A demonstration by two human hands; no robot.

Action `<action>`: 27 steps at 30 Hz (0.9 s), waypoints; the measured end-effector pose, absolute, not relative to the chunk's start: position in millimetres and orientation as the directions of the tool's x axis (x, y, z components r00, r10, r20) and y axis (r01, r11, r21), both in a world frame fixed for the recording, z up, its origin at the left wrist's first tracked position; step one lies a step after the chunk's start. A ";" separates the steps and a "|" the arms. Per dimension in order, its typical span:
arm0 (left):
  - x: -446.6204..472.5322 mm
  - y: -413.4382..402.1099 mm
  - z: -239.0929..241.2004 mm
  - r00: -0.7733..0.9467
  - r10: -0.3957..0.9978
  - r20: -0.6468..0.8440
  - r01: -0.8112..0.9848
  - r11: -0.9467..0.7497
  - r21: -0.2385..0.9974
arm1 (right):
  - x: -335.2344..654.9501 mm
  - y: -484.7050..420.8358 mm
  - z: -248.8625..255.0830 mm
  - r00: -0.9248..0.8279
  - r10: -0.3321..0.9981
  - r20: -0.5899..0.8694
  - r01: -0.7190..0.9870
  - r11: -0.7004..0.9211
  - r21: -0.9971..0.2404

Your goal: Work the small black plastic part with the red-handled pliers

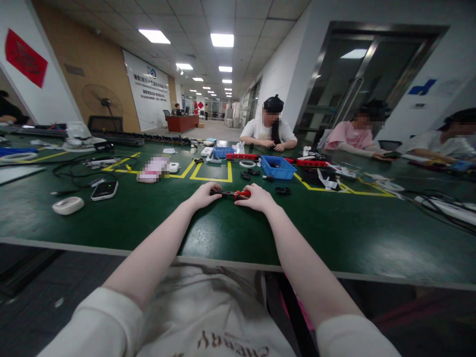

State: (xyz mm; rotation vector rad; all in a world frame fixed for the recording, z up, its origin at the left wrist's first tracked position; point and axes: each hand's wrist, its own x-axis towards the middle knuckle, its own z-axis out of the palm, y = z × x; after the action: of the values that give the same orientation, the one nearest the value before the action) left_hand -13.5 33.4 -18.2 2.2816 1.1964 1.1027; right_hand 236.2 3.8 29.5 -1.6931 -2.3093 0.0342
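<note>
Both my hands rest on the green table (238, 233), stretched out in front of me. My left hand (206, 195) is closed on the dark end of a small tool (229, 194). My right hand (256, 197) is closed on its red end. The tool lies flat between the two hands, with only its short middle part showing. Just beyond it are small black parts (282, 190) and a blue bin (277, 167).
A phone (104, 190) and a white oval device (68, 205) lie at the left among black cables. Yellow tape marks boxes on the table. Red trays (241, 156), a second blue bin (223, 152) and three seated people are across the table.
</note>
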 end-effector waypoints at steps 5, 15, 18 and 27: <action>-14.1 33.8 -17.6 0.345 0.808 0.479 0.547 -0.587 0.597 | 234.2 5.1 26.3 -0.280 0.931 0.235 0.932 0.323 -0.167; -13.9 31.4 -16.0 0.313 0.825 0.471 0.552 -0.561 0.616 | 238.2 6.0 26.5 -0.312 0.869 0.385 0.921 0.376 -0.103; -13.2 30.0 -14.6 0.304 0.830 0.467 0.555 -0.553 0.622 | 239.7 8.2 25.4 -0.301 0.857 0.418 0.921 0.375 -0.106; -10.4 25.4 -9.9 0.299 0.815 0.496 0.544 -0.573 0.613 | 241.0 12.7 17.4 -0.260 0.857 0.445 0.936 0.336 -0.100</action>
State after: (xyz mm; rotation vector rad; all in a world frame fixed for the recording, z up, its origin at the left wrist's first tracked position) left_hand -10.4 25.4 -9.9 2.2436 1.2265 1.1546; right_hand 241.0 12.7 17.4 -1.5764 -2.1852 -0.2552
